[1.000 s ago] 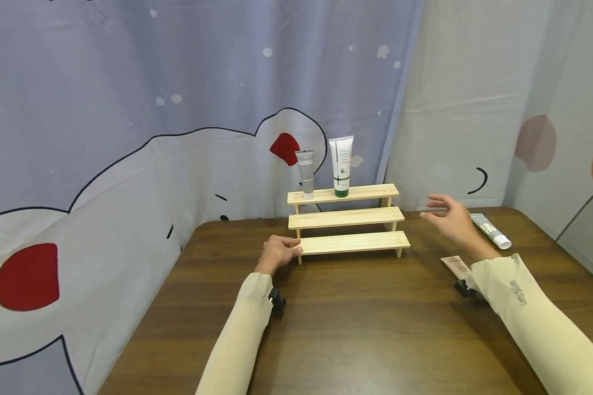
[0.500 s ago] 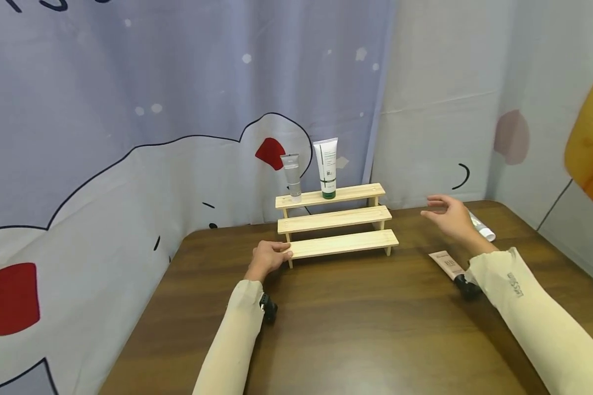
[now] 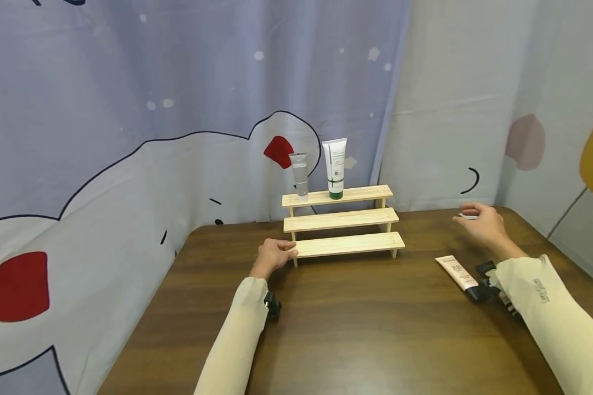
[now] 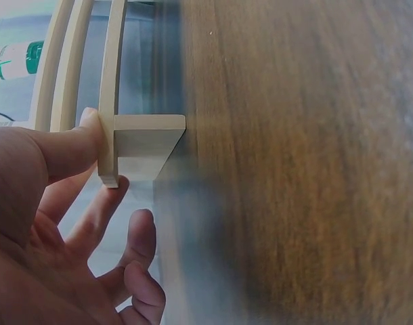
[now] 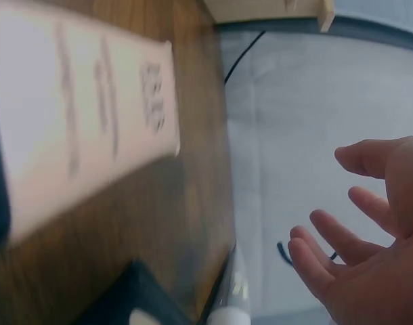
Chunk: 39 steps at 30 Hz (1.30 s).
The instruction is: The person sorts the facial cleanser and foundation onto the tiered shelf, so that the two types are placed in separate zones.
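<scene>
My left hand (image 3: 273,257) pinches the left end of the lowest step of a three-step wooden display rack (image 3: 346,245). In the left wrist view the thumb lies on top of the board (image 4: 109,101) and a finger is under its end. My right hand (image 3: 486,226) is held in the air right of the rack, fingers parted and nothing in them. It hides most of a grey tube with a white cap (image 5: 232,298) lying at the back right. Nearer me, a pale pink cream tube with a black cap (image 3: 456,271) lies flat beside the right wrist.
On the rack's top step stand a small grey tube (image 3: 300,175) and a taller white tube with a green cap (image 3: 335,167). A dark item (image 5: 135,298) lies partly hidden under the right sleeve. A printed curtain (image 3: 202,175) hangs behind the brown table (image 3: 356,329).
My right hand has moved right, now overlapping the grey tube and uncovering more of the pink one. The left hand keeps its hold on the rack. The head view has shifted slightly.
</scene>
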Motion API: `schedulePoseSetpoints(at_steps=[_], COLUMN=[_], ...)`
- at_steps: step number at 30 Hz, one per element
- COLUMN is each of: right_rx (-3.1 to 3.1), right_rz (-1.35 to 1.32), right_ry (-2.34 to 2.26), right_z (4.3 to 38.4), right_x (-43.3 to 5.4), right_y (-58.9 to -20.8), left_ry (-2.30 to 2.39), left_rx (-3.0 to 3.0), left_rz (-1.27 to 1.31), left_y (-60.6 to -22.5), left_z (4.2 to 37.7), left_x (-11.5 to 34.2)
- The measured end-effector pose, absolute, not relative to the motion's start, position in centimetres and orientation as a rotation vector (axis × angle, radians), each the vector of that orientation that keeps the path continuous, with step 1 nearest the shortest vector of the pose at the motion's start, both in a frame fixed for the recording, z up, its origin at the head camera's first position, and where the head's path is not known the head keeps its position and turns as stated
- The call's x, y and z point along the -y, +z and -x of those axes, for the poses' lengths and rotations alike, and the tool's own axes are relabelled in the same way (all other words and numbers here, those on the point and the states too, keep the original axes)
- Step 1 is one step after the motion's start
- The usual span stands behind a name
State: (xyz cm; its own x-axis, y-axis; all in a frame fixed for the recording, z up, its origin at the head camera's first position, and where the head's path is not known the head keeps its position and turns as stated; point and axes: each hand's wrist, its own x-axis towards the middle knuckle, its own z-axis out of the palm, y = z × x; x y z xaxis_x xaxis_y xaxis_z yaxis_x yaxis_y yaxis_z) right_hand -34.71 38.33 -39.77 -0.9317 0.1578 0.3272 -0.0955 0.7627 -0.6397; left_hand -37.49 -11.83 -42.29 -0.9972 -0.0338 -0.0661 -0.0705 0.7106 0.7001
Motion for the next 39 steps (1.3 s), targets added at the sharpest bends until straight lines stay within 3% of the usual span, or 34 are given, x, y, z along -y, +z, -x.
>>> schedulePoseSetpoints(at_steps=[39], right_rx=[2.674], right_rz=[0.207], right_ry=[0.755], right_z=[34.7], right_x=[-44.8], right_y=[-43.5], left_ry=[1.182], left_rx=[-2.866], left_rz=[0.053], left_y=[-42.0], left_z=[37.3], left_x=[11.9])
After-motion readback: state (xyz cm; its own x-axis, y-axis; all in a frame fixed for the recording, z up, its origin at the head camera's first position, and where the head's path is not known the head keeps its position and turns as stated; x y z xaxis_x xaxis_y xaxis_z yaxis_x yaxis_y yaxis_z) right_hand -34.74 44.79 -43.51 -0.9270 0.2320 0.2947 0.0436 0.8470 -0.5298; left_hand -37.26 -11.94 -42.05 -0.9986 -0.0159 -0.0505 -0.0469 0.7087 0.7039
